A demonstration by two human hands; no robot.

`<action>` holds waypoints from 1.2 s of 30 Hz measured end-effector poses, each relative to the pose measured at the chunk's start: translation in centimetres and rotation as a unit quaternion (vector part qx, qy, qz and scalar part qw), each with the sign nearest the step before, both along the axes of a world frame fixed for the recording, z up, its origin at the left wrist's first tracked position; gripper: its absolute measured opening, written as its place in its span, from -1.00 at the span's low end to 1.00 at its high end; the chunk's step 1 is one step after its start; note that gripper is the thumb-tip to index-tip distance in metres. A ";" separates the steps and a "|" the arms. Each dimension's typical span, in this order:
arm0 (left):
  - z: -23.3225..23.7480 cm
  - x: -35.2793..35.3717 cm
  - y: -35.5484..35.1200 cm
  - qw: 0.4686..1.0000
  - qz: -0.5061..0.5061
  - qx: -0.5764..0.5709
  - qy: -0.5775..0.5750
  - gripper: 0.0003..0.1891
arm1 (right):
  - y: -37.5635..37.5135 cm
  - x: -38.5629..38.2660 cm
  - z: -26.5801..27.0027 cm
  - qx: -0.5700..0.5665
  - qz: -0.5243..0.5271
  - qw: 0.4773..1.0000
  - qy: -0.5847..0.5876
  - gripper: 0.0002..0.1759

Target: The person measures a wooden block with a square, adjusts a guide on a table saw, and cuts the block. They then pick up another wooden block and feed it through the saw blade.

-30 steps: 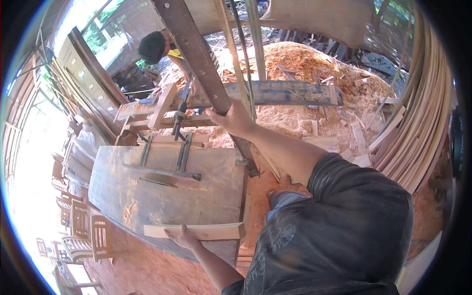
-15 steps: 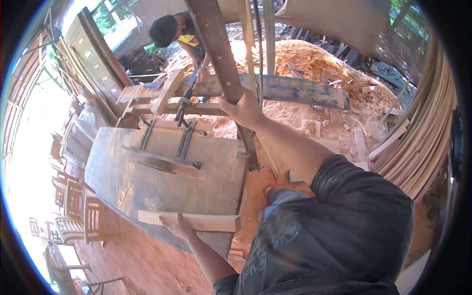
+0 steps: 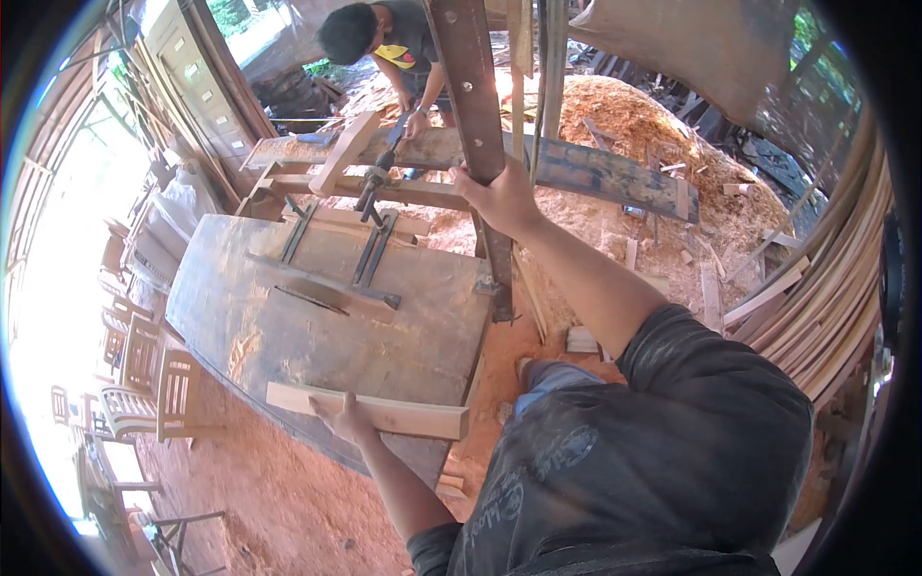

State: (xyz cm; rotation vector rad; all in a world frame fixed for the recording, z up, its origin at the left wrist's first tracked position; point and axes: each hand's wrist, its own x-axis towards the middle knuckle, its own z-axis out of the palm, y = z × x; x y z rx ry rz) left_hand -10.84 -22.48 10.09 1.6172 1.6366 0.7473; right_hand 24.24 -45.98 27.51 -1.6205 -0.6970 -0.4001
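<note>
My left hand [image 3: 348,419] grips a pale wooden block [image 3: 418,416] near the front edge of a large dark tabletop slab [image 3: 384,336]. Its thumb is over the top and its fingers lie along the near side. My right hand [image 3: 503,200] is wrapped round a rusty metal bar [image 3: 468,96] with holes along it, which stands beside the slab's right end. The fingers behind the bar are hidden. On the slab, a metal frame [image 3: 375,252] with two parallel rails lies by a wooden strip [image 3: 331,294].
Across the slab, a person [image 3: 399,58] bends over a long plank [image 3: 615,178], holding the handle of a clamp-like tool [image 3: 373,182]. A sawdust heap [image 3: 634,115] rises behind. Long wood strips [image 3: 826,278] lean at right; wooden chairs [image 3: 178,394] stand at left.
The view has shifted, so most of the scene sits higher in the picture. Both hands keep their grips; the wooden block tilts slightly more in view.
</note>
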 end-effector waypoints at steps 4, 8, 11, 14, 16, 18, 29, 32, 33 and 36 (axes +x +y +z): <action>-0.5 -0.2 0.3 1.000 0.005 -0.022 -0.005 -0.03 | 0.0 0.0 0.0 0.001 -0.003 1.000 -0.008 -0.74; 0.4 0.1 -0.2 1.000 0.004 -0.018 -0.005 -0.03 | 0.0 -0.1 0.1 0.006 0.005 1.000 0.008 -0.75; 0.5 0.0 -0.5 1.000 0.003 -0.002 -0.021 -0.02 | 0.1 -0.2 0.3 0.016 0.018 1.000 0.017 -0.76; 1.6 0.5 -0.9 1.000 0.011 -0.010 -0.008 -0.02 | 0.1 -0.3 0.3 0.024 0.024 0.999 0.021 -0.77; 1.8 0.5 -1.0 1.000 0.012 -0.007 0.004 -0.01 | 0.1 -0.2 0.1 0.027 0.022 0.999 0.017 -0.77; 1.2 0.4 -0.7 1.000 0.005 0.009 0.006 -0.01 | 0.3 0.0 -0.2 0.029 0.016 0.999 0.006 -0.78; 0.4 0.1 -0.2 1.000 0.009 -0.007 0.005 -0.02 | 0.1 0.2 -0.2 0.002 0.016 1.000 0.011 -0.76; 1.1 0.3 -0.6 1.000 0.012 -0.013 0.007 -0.02 | -0.1 0.2 -0.1 -0.008 0.021 0.999 0.026 -0.72; 1.2 0.4 -0.7 1.000 0.012 -0.011 0.010 -0.02 | -0.2 0.2 0.0 -0.017 0.024 0.999 0.039 -0.66; 0.9 0.2 -0.5 1.000 0.010 -0.009 0.014 -0.02 | -0.1 0.3 -0.1 -0.017 0.021 0.999 0.036 -0.66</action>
